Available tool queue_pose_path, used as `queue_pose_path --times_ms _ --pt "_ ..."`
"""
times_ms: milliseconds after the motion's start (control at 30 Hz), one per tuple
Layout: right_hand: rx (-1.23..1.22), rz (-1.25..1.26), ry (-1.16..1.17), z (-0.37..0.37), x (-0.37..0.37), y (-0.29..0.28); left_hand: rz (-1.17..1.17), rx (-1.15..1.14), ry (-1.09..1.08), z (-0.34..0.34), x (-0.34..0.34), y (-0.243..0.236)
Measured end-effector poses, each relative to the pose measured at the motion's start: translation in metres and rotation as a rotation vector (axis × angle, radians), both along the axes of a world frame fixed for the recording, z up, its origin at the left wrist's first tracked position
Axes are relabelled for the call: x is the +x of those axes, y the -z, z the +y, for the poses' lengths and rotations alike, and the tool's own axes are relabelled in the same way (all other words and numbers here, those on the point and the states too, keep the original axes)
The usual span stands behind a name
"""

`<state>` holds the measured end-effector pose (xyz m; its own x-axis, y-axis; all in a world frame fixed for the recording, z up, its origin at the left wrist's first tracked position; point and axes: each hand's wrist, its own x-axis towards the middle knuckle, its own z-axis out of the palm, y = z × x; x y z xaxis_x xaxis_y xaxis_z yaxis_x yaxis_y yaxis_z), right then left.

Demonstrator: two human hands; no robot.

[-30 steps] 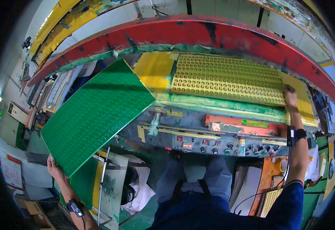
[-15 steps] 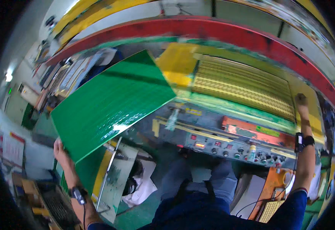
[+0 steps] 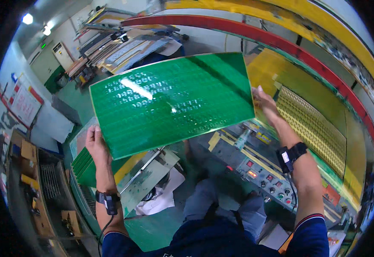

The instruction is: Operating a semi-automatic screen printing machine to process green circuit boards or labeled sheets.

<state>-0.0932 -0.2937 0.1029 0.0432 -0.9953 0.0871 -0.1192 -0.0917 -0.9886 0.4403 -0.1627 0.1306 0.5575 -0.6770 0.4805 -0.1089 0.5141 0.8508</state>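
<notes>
A large, thin, glossy green panel (image 3: 174, 124) with light edging is held up in front of me, tilted, with light glinting off rows of raised-looking marks. My left hand (image 3: 97, 143) grips its lower left edge, with fingers and thumb pinched on it. At the opposite short edge, my right hand (image 3: 265, 103) holds the panel too; part of its fingers is hidden behind it. To the right lies a yellow frame with a patterned mesh screen (image 3: 311, 124) on a machine bed. Stacked green panels (image 3: 88, 165) sit in a rack below my left hand.
A control panel (image 3: 259, 175) with knobs and a lit display runs along the machine's front. A red beam (image 3: 272, 36) crosses above. Flat boards (image 3: 131, 49) are piled at the far left. Wooden shelving (image 3: 41, 201) stands lower left, beside a white table with a metal rod (image 3: 142, 167).
My right hand has left the screen's right side and taken hold of the panel's right edge. The panel is now more level, and the view has turned left.
</notes>
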Motion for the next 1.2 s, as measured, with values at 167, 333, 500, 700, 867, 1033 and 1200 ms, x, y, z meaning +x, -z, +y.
queue_pose_path --times_ms 167,333,500,700,867,1033,1200 --pt "-0.139 -0.179 -0.037 0.031 0.027 0.013 -0.142 0.181 -0.220 0.034 0.025 0.000" --pt "-0.166 -0.288 -0.176 0.076 0.055 0.000 -0.437 0.178 0.143 0.095 0.026 -0.025" --pt "0.255 -0.445 -0.306 0.102 0.086 -0.012 -0.475 0.156 0.180 0.159 0.039 -0.073" --pt "0.678 -0.629 -0.601 0.122 0.129 -0.021 -0.730 0.045 -0.282 0.207 0.099 -0.079" --pt "0.475 -0.491 -0.636 0.123 0.158 -0.043 -0.747 0.390 -0.521 0.235 0.119 -0.085" --pt "-0.098 0.073 -0.530 0.119 0.221 -0.057 -0.709 0.597 -0.486 0.266 0.190 -0.035" --pt "-0.137 0.190 -0.579 0.117 0.266 -0.060 -0.592 0.716 -0.439 0.287 0.215 -0.009"
